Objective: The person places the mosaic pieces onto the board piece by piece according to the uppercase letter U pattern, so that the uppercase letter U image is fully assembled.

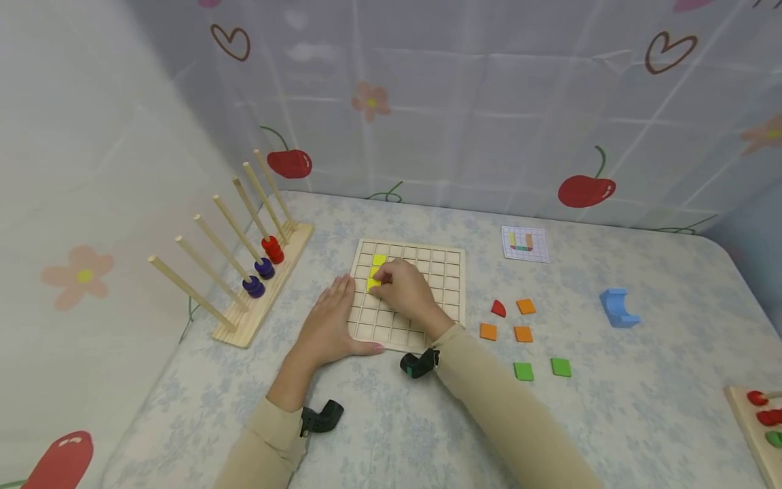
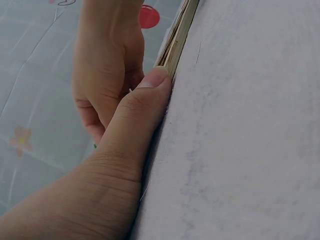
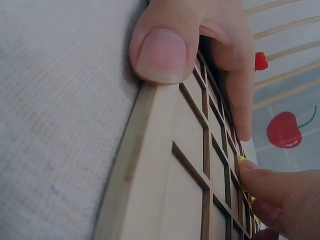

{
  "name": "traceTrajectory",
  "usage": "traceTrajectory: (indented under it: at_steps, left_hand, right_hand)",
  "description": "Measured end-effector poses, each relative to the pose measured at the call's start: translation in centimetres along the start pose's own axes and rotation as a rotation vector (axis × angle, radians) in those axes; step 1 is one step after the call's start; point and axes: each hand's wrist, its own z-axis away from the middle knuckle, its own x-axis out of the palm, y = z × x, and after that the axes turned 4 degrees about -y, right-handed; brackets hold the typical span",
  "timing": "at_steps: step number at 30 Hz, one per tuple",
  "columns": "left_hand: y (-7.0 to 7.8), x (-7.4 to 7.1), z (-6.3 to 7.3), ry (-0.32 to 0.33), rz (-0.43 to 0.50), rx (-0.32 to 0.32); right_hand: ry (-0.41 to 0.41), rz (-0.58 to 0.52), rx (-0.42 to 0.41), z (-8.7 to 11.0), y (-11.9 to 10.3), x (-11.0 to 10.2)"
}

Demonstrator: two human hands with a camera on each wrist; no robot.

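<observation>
A square wooden grid board (image 1: 449,285) lies in the middle of the table. My left hand (image 1: 330,322) rests along its left side with the fingers straight, and the thumb sticks out at the front edge. Over the board's left half, my right hand (image 1: 408,288) pinches a yellow square tile (image 1: 372,282) with thumb and fingertips, right at the grid cells. Another yellow tile (image 1: 379,260) sits in a cell just behind it. In the right wrist view, a bit of yellow (image 3: 241,160) shows at the right fingertips; the curled fingers hide the rest.
Right of the board lie orange tiles (image 1: 488,331), green tiles (image 1: 523,371) and a red quarter-round piece (image 1: 498,308). A pattern card (image 1: 525,255) lies behind them, a blue curved block (image 1: 617,309) farther right. A wooden peg rack (image 1: 269,288) with rings stands left.
</observation>
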Motion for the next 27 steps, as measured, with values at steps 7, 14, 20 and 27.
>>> traceTrajectory:
  at_steps: [7, 14, 20, 27]
  left_hand:
    - [0.0, 0.0, 0.0, -0.012, 0.001, -0.008]
    - [-0.1, 0.1, -0.1, -0.021, 0.003, -0.018]
    - [-0.2, 0.3, -0.2, -0.024, -0.006, -0.030]
    - [-0.2, 0.4, -0.3, -0.026, -0.005, -0.037]
  right_hand:
    - [-0.014, 0.050, -0.020, 0.1, 0.0, 0.0]
    - [-0.028, 0.060, -0.051, 0.7, 0.2, -0.4]
    - [-0.036, -0.003, -0.072, 2.6, 0.7, -2.0]
    - [-0.054, -0.006, -0.028, 5.6, 2.4, -5.6]
